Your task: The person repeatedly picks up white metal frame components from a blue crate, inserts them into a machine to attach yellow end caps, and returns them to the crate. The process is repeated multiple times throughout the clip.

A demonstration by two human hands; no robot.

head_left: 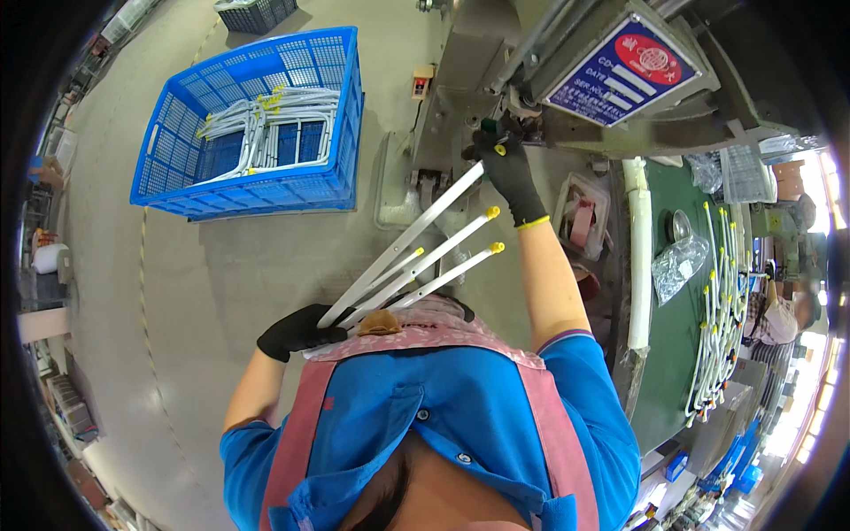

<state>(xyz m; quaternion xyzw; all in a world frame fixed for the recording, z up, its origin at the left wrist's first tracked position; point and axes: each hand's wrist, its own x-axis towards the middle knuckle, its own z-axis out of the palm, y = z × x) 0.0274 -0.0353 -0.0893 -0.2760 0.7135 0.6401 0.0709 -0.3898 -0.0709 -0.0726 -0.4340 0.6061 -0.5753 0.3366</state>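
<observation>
The black-gloved left grip (301, 334) grasps the near end of the white metal tube frame with yellow tips (405, 245). Its long axis slants forward-right, toward the black-gloved right grip (511, 170) beside the grey metal machine (469, 71); whether that one clenches, I cannot tell.

Factory workshop: heavy machine (620, 133), blue crate (266, 196)
</observation>
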